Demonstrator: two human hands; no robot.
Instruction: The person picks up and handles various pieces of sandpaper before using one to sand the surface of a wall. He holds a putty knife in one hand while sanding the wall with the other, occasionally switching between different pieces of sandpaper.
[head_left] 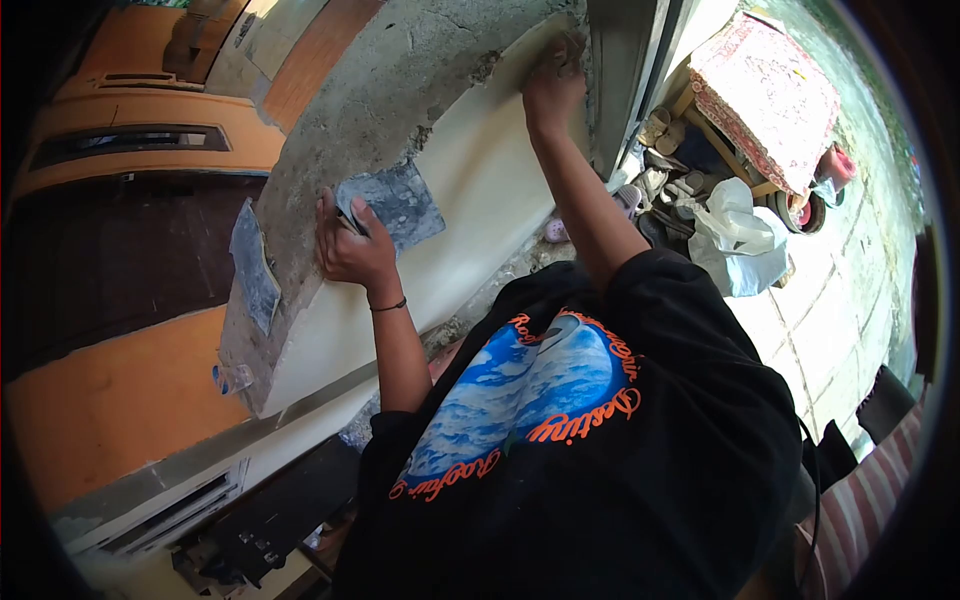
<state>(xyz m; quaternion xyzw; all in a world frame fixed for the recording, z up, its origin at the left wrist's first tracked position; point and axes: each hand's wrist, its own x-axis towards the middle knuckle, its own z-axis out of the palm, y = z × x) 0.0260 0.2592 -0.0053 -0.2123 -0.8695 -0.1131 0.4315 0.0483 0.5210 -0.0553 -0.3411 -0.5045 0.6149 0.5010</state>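
My left hand is closed at the edge of a grey-blue, mottled sheet that looks like sandpaper, its thumb along the sheet's near side. This sheet lies over the border between rough grey concrete and a smooth off-white wall face. Farther up, my right hand presses against the far end of the off-white face, fingers curled; whatever may be in them is too dark to make out. A second similar grey sheet rests on the concrete at the left.
A clear plastic cup or bottle sits at the concrete's near left corner. To the right are a door frame, several shoes, a white plastic bag and a table with a patterned cloth. An orange wall stands at left.
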